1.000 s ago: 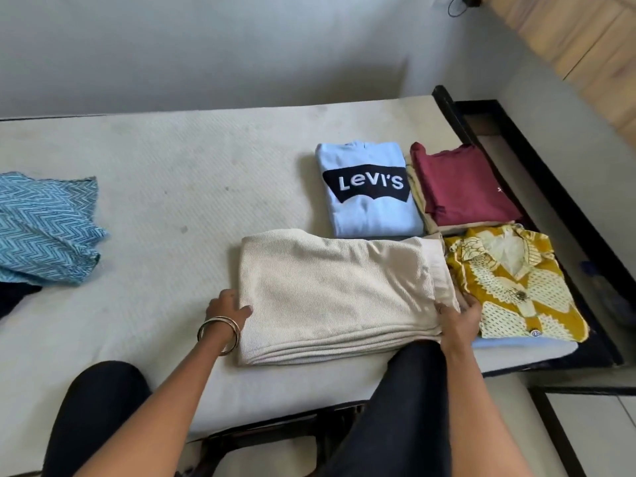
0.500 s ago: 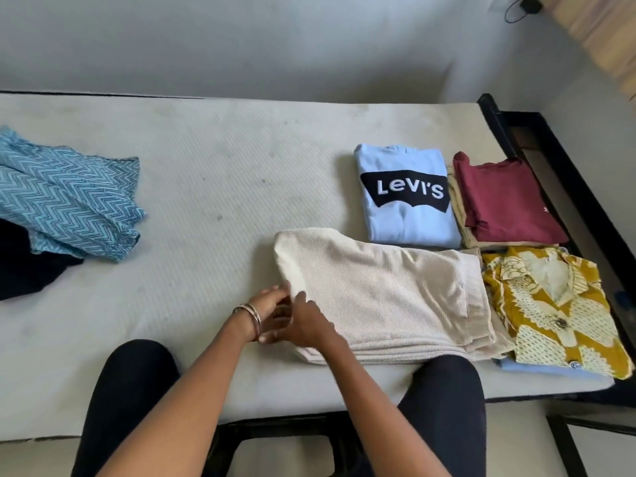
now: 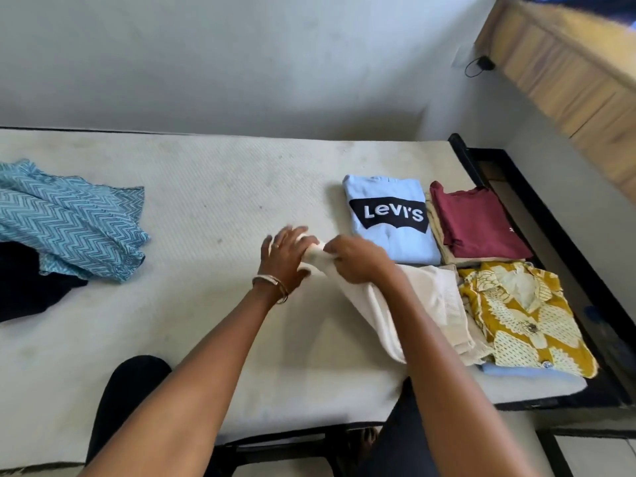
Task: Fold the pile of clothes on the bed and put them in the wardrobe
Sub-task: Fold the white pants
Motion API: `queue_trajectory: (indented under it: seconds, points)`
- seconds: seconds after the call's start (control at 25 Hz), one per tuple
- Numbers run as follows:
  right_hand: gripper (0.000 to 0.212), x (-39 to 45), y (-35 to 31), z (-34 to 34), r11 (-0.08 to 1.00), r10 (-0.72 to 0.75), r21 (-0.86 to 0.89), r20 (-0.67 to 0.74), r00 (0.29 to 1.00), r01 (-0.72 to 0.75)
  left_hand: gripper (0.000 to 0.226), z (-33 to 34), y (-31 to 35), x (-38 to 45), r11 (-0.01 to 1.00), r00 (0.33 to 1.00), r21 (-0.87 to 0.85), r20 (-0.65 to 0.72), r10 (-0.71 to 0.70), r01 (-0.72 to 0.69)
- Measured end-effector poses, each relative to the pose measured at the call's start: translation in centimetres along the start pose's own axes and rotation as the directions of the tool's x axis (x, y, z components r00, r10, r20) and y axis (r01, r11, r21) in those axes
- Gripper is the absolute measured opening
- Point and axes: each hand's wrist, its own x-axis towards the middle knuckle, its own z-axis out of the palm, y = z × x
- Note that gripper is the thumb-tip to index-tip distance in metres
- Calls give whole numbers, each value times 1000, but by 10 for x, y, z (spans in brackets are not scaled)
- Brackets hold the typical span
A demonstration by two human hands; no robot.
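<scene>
A cream knitted garment lies on the mattress, its left end lifted off the bed. My right hand grips that raised end from the right. My left hand, with a bangle on the wrist, holds the same bunched end from the left, fingers spread over it. Folded clothes lie to the right: a light blue Levi's shirt, a maroon top on a beige piece, and a yellow patterned shirt over a light blue item.
A blue zigzag-patterned cloth and a dark garment lie unfolded at the bed's left. The black bed frame runs along the right. A wooden cabinet stands at the upper right. My knees press the front edge.
My right hand crossed from the garment's right end to its left end. Both hands have lifted that left end off the mattress and carried it rightward and away from me.
</scene>
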Motion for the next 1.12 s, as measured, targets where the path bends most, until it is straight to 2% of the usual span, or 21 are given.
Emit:
queue_trajectory:
  seconds: [0.04, 0.08, 0.12, 0.2, 0.28, 0.36, 0.4, 0.48, 0.52, 0.6, 0.68, 0.76, 0.84, 0.92, 1.0, 1.12]
  points:
    - [41, -8, 7, -25, 1000, -1, -12, -26, 1000, 0, 49, -13, 8, 16, 998, 992, -62, -127, -25, 17]
    - [41, -16, 17, -48, 999, 15, -30, -64, 998, -17, 34, -30, 18, 31, 992, 980, -124, -190, -60, 36]
    - [41, -27, 24, -71, 998, 44, -46, -118, 992, -50, 28, -49, 28, 43, 985, 978, -169, -198, -66, 33]
    - [45, -46, 36, -115, 990, 121, -35, -267, 956, -135, 27, -94, 45, 64, 972, 973, -226, -231, 17, -70]
    - [46, -69, 41, -150, 974, 187, -36, -419, 888, -222, 22, -145, 66, 79, 961, 963, -236, -256, 83, -146]
    - [58, -85, 42, -172, 966, 173, -71, -537, 826, -248, 21, -196, 92, 91, 963, 947, -154, -268, 175, -222]
    - [71, -93, 38, -176, 966, 127, -119, -555, 822, -229, 22, -218, 106, 93, 966, 945, -93, -249, 212, -241]
    - [101, -95, 34, -166, 961, 91, -179, -520, 849, -212, 23, -256, 130, 95, 963, 945, -20, -198, 261, -270]
    - [102, -96, 35, -158, 962, 103, -166, -511, 854, -216, 22, -271, 137, 94, 960, 945, -11, -181, 273, -280]
    - [74, -99, 38, -154, 971, 149, -77, -540, 828, -225, 23, -296, 139, 87, 959, 950, 12, -130, 282, -283]
    - [42, -101, 36, -167, 980, 163, -1, -561, 812, -198, 34, -322, 125, 76, 972, 969, 45, -80, 232, -229]
    - [24, -95, 25, -187, 991, 102, -12, -560, 822, -131, 53, -347, 105, 65, 974, 987, 165, -11, 162, -158]
    - [9, -85, 10, -210, 996, 3, -80, -500, 866, -50, 66, -363, 85, 57, 940, 994, 325, 74, 85, -104]
    - [9, -68, -6, -229, 990, -80, -140, -400, 913, 25, 73, -366, 65, 55, 920, 992, 389, 122, 10, -57]
    - [8, -45, -21, -240, 979, -98, -201, -291, 952, 40, 72, -360, 44, 61, 926, 993, 377, 117, -35, -12]
    - [20, 2, -35, -240, 970, -10, -239, -214, 977, -43, 50, -339, 15, 78, 900, 988, 436, 133, -82, 16]
